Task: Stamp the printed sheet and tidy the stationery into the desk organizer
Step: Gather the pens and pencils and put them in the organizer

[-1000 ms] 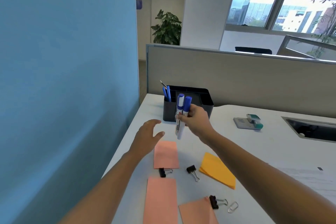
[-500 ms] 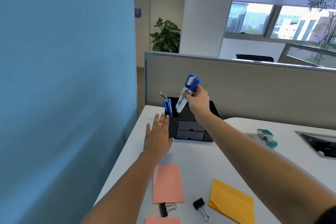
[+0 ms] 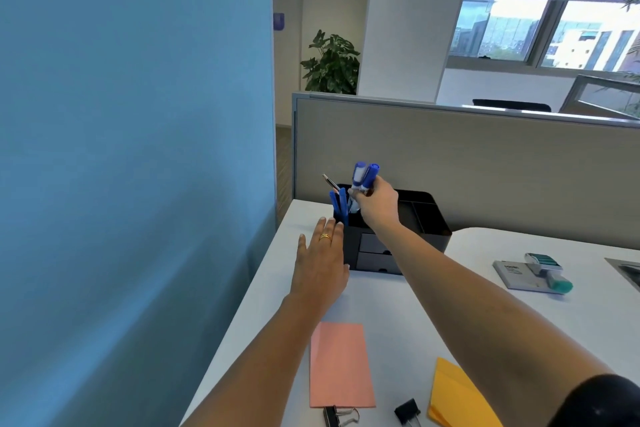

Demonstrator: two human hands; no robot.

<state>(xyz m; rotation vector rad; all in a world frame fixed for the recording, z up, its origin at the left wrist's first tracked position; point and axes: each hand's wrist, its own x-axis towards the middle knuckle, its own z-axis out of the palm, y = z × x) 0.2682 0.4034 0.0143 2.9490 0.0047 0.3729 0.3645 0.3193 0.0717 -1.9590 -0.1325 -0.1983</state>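
The lower ends of the two blue-capped markers [image 3: 363, 180] are hidden behind my right hand [image 3: 378, 206] and the rim of the black organizer [image 3: 427, 227], so I cannot tell whether they touch its bottom. My right hand pinches both markers together, nearly upright, over the organizer's leftmost compartment, just beside the blue pens [image 3: 338, 206] standing there. My forearm crosses the organizer's front and covers part of its small drawers [image 3: 372, 244]. My left hand [image 3: 320, 265] lies with fingers straight and slightly spread at the organizer's left front corner. Whether it presses the wall or only lies beside it I cannot tell.

At the bottom edge two binder clips [image 3: 408, 411] and the orange pad [image 3: 453, 395] are cut off. A pink note [image 3: 341, 364] lies flat near me, one clip at its lower edge. To the right, well apart from the organizer, the teal stamp [image 3: 545, 262] rests on a grey pad [image 3: 512, 272].

The counter [image 3: 485, 322] is white. Behind it runs a grey partition [image 3: 450, 156]. A blue wall [image 3: 138, 149] stands on the left, with a plant [image 3: 332, 62] and a window [image 3: 519, 31] beyond.
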